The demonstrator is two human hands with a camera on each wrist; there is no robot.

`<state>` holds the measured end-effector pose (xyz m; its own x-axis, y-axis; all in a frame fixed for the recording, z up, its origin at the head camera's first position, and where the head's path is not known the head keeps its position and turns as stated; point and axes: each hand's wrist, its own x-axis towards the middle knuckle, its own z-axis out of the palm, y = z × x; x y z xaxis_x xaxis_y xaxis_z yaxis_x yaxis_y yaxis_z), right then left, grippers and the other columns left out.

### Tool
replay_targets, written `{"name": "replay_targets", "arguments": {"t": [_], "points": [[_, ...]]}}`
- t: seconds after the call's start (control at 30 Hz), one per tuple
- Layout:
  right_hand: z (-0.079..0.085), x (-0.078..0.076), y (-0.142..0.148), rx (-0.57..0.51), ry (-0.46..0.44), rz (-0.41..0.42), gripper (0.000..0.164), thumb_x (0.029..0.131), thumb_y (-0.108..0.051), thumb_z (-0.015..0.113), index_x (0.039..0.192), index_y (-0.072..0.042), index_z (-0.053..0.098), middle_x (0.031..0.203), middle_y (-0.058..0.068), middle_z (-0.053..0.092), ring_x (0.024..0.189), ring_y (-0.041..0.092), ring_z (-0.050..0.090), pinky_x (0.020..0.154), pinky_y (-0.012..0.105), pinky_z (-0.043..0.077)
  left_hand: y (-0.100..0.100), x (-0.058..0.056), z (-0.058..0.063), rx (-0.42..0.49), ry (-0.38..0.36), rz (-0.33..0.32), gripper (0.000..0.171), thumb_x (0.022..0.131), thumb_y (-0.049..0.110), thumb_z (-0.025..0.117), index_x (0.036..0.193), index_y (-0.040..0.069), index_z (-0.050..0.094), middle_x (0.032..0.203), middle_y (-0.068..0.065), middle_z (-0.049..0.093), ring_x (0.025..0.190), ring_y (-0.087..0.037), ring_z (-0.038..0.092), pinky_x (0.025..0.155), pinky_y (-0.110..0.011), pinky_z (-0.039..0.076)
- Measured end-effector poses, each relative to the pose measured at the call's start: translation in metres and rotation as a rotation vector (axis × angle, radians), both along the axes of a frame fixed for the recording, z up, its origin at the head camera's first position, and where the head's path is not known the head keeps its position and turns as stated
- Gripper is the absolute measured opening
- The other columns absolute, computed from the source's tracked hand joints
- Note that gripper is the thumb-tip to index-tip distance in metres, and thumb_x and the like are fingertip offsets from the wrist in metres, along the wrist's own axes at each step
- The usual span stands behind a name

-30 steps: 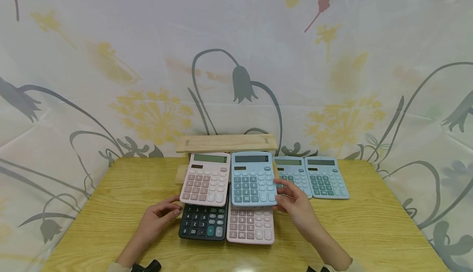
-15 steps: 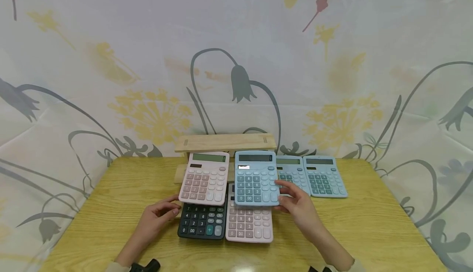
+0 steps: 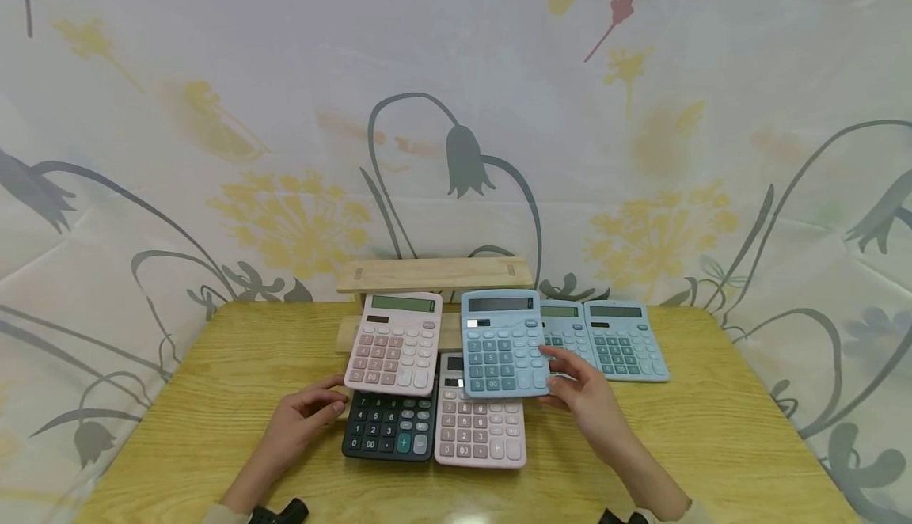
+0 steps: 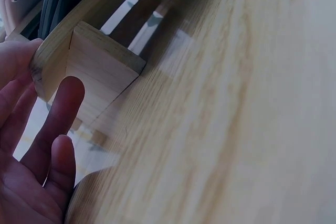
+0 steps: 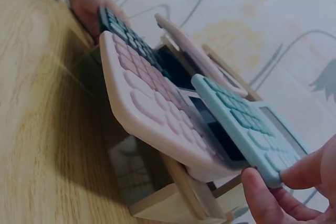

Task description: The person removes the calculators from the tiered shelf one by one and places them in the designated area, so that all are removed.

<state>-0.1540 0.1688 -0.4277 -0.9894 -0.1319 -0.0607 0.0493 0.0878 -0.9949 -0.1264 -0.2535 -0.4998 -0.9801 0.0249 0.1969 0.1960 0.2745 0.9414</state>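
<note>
The right hand (image 3: 587,407) has its thumb and fingers pinching a blue calculator (image 3: 502,358) by its right edge, near the low corner; the calculator reaches up and to the left from those fingers, its long side pointing away from the person, with the screen at the far end; the right hand is the nearer one, and the left hand (image 3: 299,421) is well apart from it. Low and to the left of the right fingers is the front pink calculator (image 3: 480,433), its top part under the blue one; I cannot tell if they touch. The left fingers touch the end of the wood stand (image 4: 102,64); two are spread and hold nothing, but I cannot tell if the others pinch the wood; just right of them is the black calculator (image 3: 388,429), and up and to the right is the back pink calculator (image 3: 395,342). Behind and right of the right fingers, two more blue calculators (image 3: 625,342) lie side by side on the table (image 3: 185,437).
</note>
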Motion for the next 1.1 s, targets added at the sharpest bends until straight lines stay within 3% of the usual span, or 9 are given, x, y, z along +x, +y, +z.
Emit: {"name": "replay_targets", "arguments": {"t": [0.27,0.47,0.67,1.1], "points": [[-0.002,-0.002,0.007,-0.022,-0.003,0.001,0.046,0.097,0.012,0.046,0.142,0.0,0.048,0.124,0.024,0.045,0.101,0.028,0.055,0.084,0.039,0.056,0.0,0.001,0.0,0.007,-0.003,0.0,0.008,0.091,0.005,0.072,0.097,0.001,0.075,0.127,-0.017,0.063,0.112,0.005,0.056,0.082,-0.021,0.052],[-0.002,-0.001,0.016,-0.006,-0.009,-0.004,0.046,0.099,0.009,0.044,0.144,-0.001,0.045,0.126,0.022,0.044,0.097,0.025,0.054,0.086,0.038,0.056,0.001,0.0,0.0,0.01,-0.013,-0.003,0.009,0.091,0.006,0.072,0.097,0.001,0.075,0.128,-0.02,0.062,0.113,0.004,0.056,0.083,-0.021,0.051],[-0.002,-0.002,0.026,0.017,0.004,0.003,0.046,0.1,0.007,0.043,0.145,-0.001,0.042,0.134,0.023,0.041,0.106,0.026,0.052,0.088,0.04,0.055,0.001,-0.001,-0.001,0.007,-0.013,0.006,0.008,0.091,0.006,0.072,0.096,0.001,0.075,0.128,-0.02,0.062,0.111,0.004,0.057,0.082,-0.022,0.052],[-0.001,-0.003,0.045,0.035,0.004,-0.005,0.048,0.102,0.005,0.04,0.149,-0.003,0.037,0.132,0.02,0.035,0.104,0.021,0.051,0.092,0.041,0.053,0.001,0.0,0.0,0.003,-0.018,0.013,0.007,0.09,0.005,0.072,0.096,0.002,0.075,0.128,-0.019,0.063,0.112,0.004,0.056,0.082,-0.022,0.052]]}}
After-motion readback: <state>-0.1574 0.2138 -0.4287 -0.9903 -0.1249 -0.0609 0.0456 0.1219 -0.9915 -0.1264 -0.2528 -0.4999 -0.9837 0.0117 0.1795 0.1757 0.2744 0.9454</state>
